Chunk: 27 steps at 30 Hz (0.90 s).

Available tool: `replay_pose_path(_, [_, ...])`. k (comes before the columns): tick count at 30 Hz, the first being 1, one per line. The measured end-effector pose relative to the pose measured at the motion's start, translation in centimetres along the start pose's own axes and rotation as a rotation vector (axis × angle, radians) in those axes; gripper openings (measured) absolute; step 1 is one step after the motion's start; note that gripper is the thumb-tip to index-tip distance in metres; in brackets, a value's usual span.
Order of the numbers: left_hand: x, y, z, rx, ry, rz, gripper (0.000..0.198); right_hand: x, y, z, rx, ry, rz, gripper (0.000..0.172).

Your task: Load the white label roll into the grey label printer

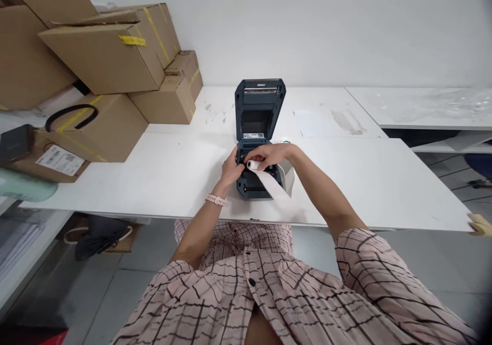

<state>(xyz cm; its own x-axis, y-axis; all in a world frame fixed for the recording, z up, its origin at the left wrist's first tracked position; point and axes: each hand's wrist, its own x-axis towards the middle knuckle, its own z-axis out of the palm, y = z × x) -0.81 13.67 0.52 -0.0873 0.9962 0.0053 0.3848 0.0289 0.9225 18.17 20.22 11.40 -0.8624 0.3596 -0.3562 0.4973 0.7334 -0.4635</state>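
Observation:
A dark label printer (253, 188) stands on the white table with its lid (260, 109) raised toward the wall. Inside its open body lies a small white paper roll (252, 165), and a loose strip of paper (273, 185) runs from it over the printer's front right. My right hand (269, 154) reaches in from the right, its fingers closed round the roll. At the printer's left side is my left hand (231, 168), fingers along the outer edge and thumb pointing inward near the roll's end. A whitish sheet (287, 178) shows beside the printer's right side.
Stacked cardboard boxes (103, 60) fill the left of the white table (369, 181). A box with a white label (59, 159) and a green rolled item (25, 185) lie at the far left. Clear plastic (442, 104) lies at the back right. The table's front edge is close to my body.

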Motion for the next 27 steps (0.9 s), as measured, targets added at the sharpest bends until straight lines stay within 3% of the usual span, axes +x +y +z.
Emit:
replay_pose_path(3, [-0.5,0.1,0.0,-0.026,-0.013,-0.015,0.094,-7.1,0.8,1.4,0.305,0.273,-0.251,0.046])
replay_pose_path(5, [-0.9,0.5,-0.1,-0.023,-0.017,-0.039,0.093,-12.6,1.8,3.7,0.460,0.409,-0.310,0.036])
replay_pose_path(7, [-1.2,1.0,-0.1,-0.002,-0.008,-0.060,0.091,-17.3,3.2,6.7,0.573,0.557,-0.235,0.028])
replay_pose_path(9, [-1.4,1.2,-0.1,0.025,0.010,-0.066,0.090,-20.2,5.0,9.5,0.622,0.632,0.013,0.028])
replay_pose_path(11, [-1.3,1.1,0.0,0.033,0.022,-0.064,0.091,-20.7,7.0,11.7,0.651,0.694,0.257,0.033])
replay_pose_path(13, [-1.0,0.5,0.1,0.015,0.021,-0.051,0.091,-19.3,8.9,13.1,0.688,0.779,0.400,0.040])
replay_pose_path(16, [-0.6,-0.7,0.2,-0.043,0.016,-0.020,0.091,-16.3,11.0,14.3,0.771,0.893,0.465,0.046])
replay_pose_path(20, [-0.2,-2.0,0.4,-0.113,0.000,-0.002,0.089,-15.8,11.6,15.0,0.847,0.848,0.458,0.060])
replay_pose_path(23, [-0.1,-2.3,0.5,-0.114,0.015,-0.001,0.088,-17.7,11.3,14.2,0.850,0.828,0.419,0.072])
replay_pose_path(27, [-0.2,-2.4,0.5,-0.105,0.015,0.010,0.087,-17.1,12.2,10.1,0.820,0.927,0.328,0.068])
